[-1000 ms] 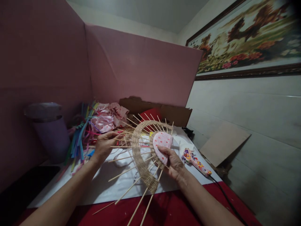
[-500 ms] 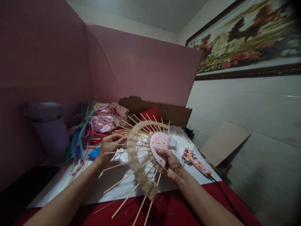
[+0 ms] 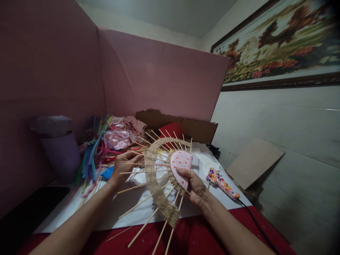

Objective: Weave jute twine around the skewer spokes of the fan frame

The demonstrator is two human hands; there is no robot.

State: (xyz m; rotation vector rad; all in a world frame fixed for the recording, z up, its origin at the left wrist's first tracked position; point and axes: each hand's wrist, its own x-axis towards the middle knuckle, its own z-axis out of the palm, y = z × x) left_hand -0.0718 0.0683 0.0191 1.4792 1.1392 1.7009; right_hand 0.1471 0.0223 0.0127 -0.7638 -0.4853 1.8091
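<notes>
The woven half ring [image 3: 151, 177] is in the lower middle of the frame, with thin sticks [image 3: 143, 227] poking out. The right hand [image 3: 195, 186] holds the pink dotted pad [image 3: 181, 160] inside it, thumb on top. The left hand [image 3: 126, 168] is up by the stick tips; I can't tell if it pinches one. A flowery glue gun [image 3: 224, 186] lies right of the middle.

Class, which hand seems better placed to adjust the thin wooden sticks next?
Probably the left hand: it is at the ends of several sticks, while the right hand grips the pink, red-dotted fabric semicircle.
</notes>
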